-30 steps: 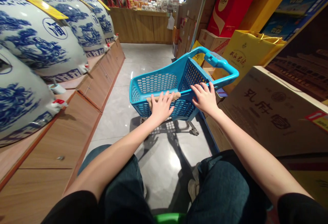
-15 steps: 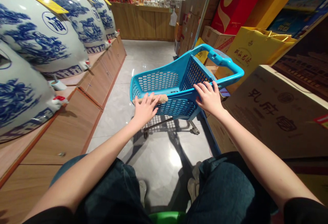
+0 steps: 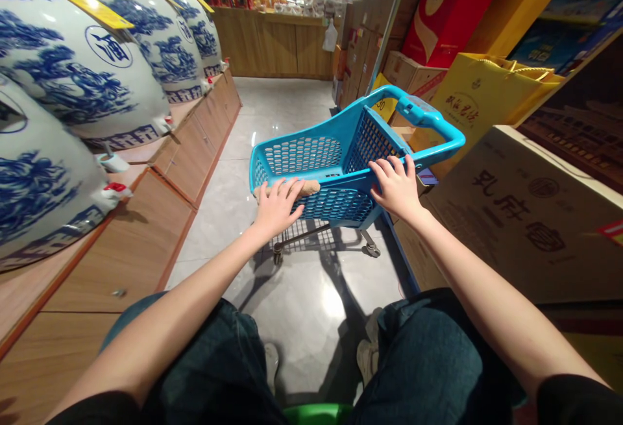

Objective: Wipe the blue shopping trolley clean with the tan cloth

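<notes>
A small blue plastic shopping cart (image 3: 357, 176) stands sideways in front of me on its wheels. A beige cloth (image 3: 309, 187), bunched lengthwise, lies along the near rim toward the cart's left end. My left hand (image 3: 278, 207) rests over this cloth, its fingers bent across it and slightly apart, pressing it to the rim. My right hand (image 3: 396, 185) has its fingers hooked over the same rim near the handle (image 3: 448, 136); the thumb side faces me. The palm undersides of both hands are hidden.
Large blue-and-white porcelain jars (image 3: 78, 68) line a wooden cabinet (image 3: 121, 243) at left. Cardboard boxes (image 3: 545, 211) and a yellow gift bag (image 3: 479, 97) crowd the right. Behind the cart, tiled floor (image 3: 280, 97) runs to a wooden counter (image 3: 277, 42) with packaged goods. A green seat edge (image 3: 318, 414) shows below me.
My left hand has shifted very slightly to the right along the cloth, with its fingers a little more bent. The whole view has moved slightly; my right hand keeps its place on the rim.
</notes>
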The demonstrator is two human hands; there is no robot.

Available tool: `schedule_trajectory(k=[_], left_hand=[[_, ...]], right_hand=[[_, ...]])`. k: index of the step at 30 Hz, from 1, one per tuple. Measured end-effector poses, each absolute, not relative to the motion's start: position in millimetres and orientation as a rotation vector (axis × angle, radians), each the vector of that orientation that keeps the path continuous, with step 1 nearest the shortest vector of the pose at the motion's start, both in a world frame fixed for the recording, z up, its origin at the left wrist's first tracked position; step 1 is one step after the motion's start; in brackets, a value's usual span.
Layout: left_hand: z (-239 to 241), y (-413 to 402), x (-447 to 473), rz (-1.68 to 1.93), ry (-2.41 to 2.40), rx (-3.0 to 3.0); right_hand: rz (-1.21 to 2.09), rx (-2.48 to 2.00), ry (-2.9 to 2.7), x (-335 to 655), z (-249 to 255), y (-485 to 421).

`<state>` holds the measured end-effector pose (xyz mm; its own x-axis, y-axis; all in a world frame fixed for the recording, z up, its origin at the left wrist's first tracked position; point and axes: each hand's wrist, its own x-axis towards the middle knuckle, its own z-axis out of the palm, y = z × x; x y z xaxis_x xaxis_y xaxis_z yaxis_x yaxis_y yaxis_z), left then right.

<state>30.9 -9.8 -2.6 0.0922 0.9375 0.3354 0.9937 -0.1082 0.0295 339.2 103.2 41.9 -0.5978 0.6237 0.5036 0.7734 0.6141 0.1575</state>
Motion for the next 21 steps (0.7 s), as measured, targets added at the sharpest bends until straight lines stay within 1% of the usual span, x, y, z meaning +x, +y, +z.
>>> schedule_trajectory(k=[8,15,21], left_hand=[[-2,-7,15,-0.504,-2.143,-1.969],[-4,-11,29,-0.435,-1.937,-2.202],[3,-4,22,-0.467,-2.144,-1.986]], right_hand=[[-0.548,-1.102,-2.468,343,42,103],[-0.563,-1.153,-2.465,341,42,103],[-0.549,-1.098,-2.463,342,42,102]])
